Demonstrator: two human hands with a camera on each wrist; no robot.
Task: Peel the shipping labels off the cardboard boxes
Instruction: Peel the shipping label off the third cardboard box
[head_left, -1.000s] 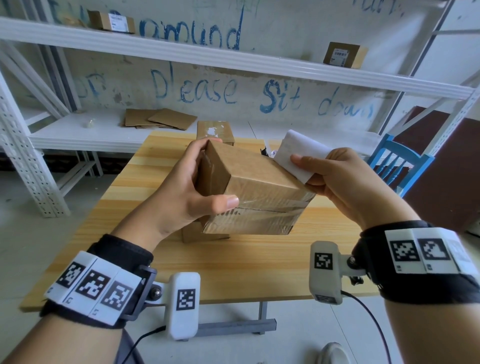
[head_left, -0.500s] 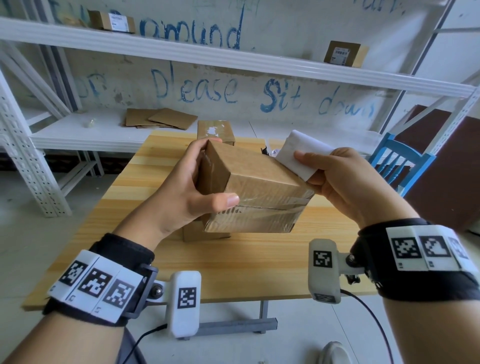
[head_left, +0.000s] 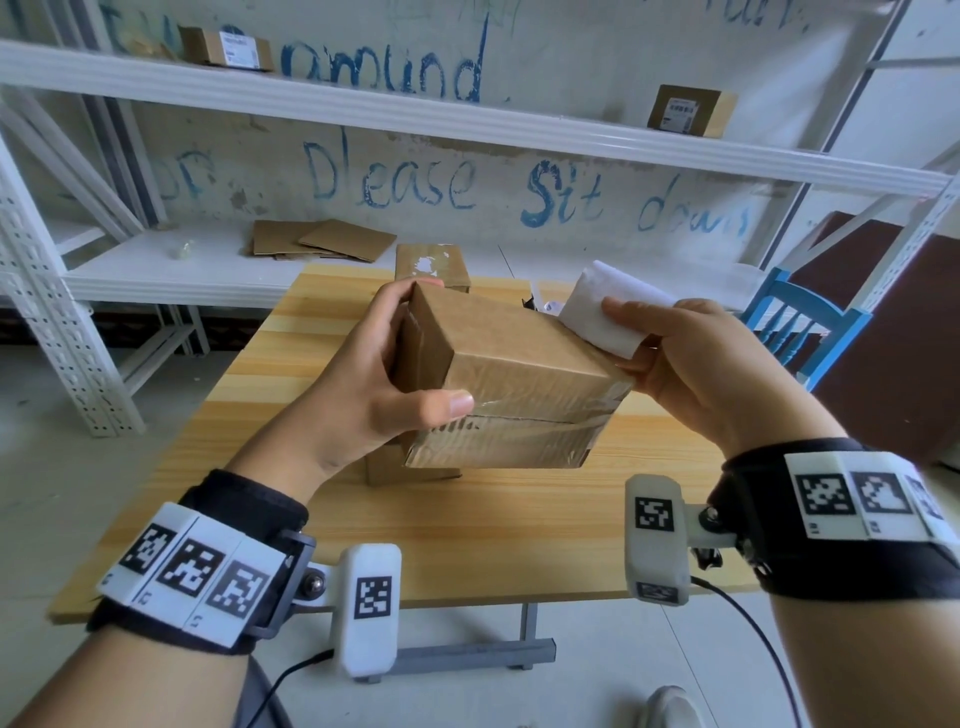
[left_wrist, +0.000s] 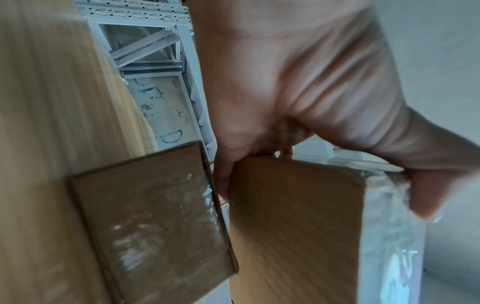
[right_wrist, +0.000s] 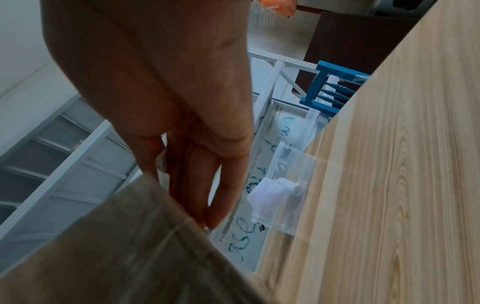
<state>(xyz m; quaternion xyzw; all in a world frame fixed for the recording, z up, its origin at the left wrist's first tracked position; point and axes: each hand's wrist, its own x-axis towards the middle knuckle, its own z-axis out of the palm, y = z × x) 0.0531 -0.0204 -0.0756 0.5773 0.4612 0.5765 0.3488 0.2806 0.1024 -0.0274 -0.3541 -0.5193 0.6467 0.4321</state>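
- Head view: the left hand grips a taped cardboard box up over the wooden table, thumb clamped across the near taped face and fingers curled around the far end.
- Same view: the right hand pinches a white shipping label at the box's right end; the label sticks up and away from the box, with its lower edge down by the box corner.
- Two more cardboard boxes sit on the table behind and under the held one, and the far box has white label scraps on top. Two labelled boxes sit on the upper shelf, and a blue chair is off to the right.
- Left wrist view: pretty blurry, but the thumb presses on the box's shiny tape and the fingers wrap the opposite edge. A second box lies flat on the table just beside it.
- Right wrist view: fingers are straight and bunched together at the box's edge, with a sliver of white label between them and the thumb. A clear plastic container with crumpled white paper inside sits at the table's far edge.
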